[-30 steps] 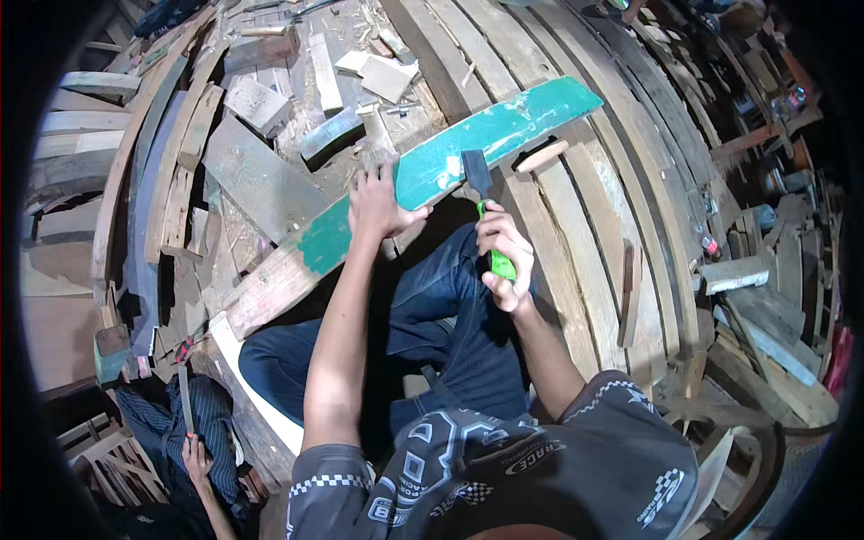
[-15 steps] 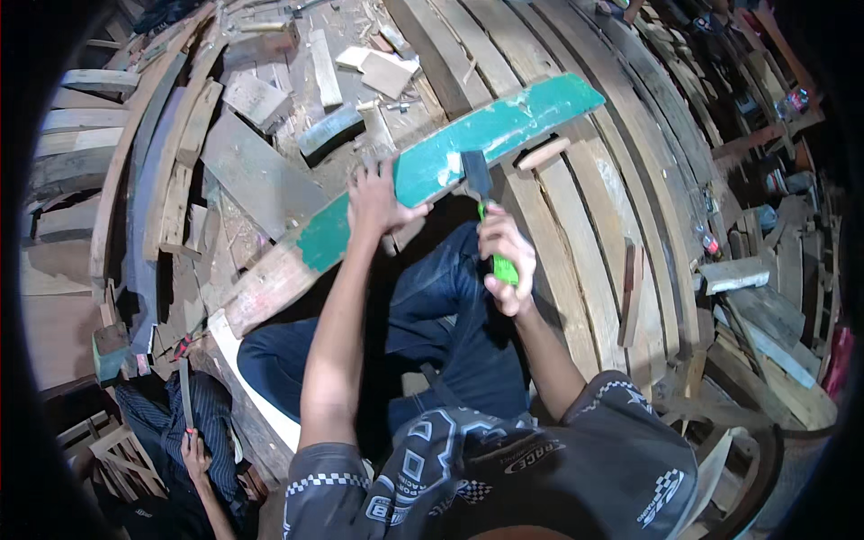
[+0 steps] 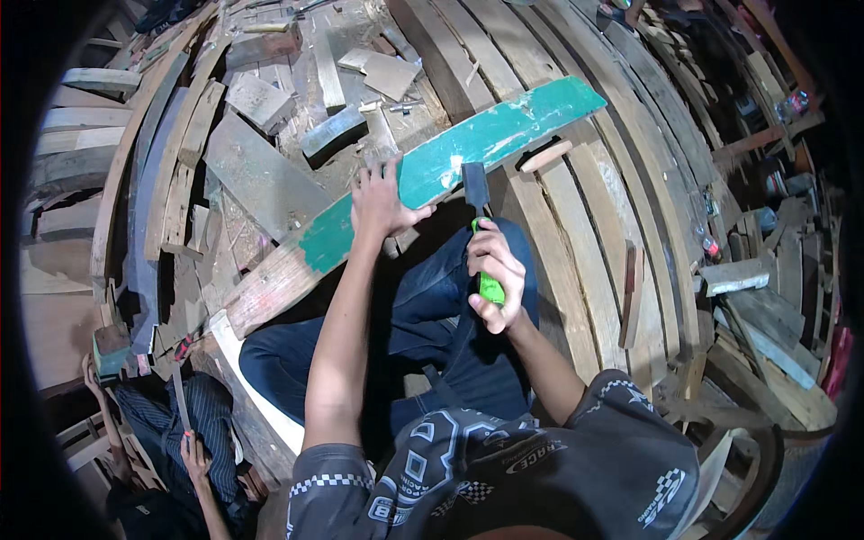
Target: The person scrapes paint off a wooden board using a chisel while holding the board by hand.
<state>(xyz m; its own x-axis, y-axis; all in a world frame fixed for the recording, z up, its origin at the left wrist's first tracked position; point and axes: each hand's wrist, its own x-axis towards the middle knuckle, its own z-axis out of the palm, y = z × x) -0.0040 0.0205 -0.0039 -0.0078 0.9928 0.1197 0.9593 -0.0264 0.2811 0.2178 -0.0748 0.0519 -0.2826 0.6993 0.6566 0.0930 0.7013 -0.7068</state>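
Observation:
A long plank (image 3: 531,108), mostly painted green with scuffed patches and bare wood at its left end, lies diagonally above my lap. My left hand (image 3: 382,202) grips it left of the middle, fingers over the surface, thumb toward the near edge. My right hand (image 3: 497,274) is closed around the bright green handle of a tool with a flat dark blade (image 3: 475,184); the blade sits at the plank's near edge, beside a pale scraped patch. Just right of it, a light wooden piece (image 3: 545,157) lies under the plank's edge.
Wooden slats (image 3: 576,261) run along the right. Offcuts (image 3: 382,76) and shavings are scattered beyond the plank, curved timbers (image 3: 135,180) stacked left. At lower left a co-worker's hand (image 3: 196,454) holds a long flat tool; another hand (image 3: 92,378) is raised beside it.
My right hand and the tool have moved down toward me, the blade shifting to the plank's near edge. My left hand barely moved. The co-worker's second hand has come up at left.

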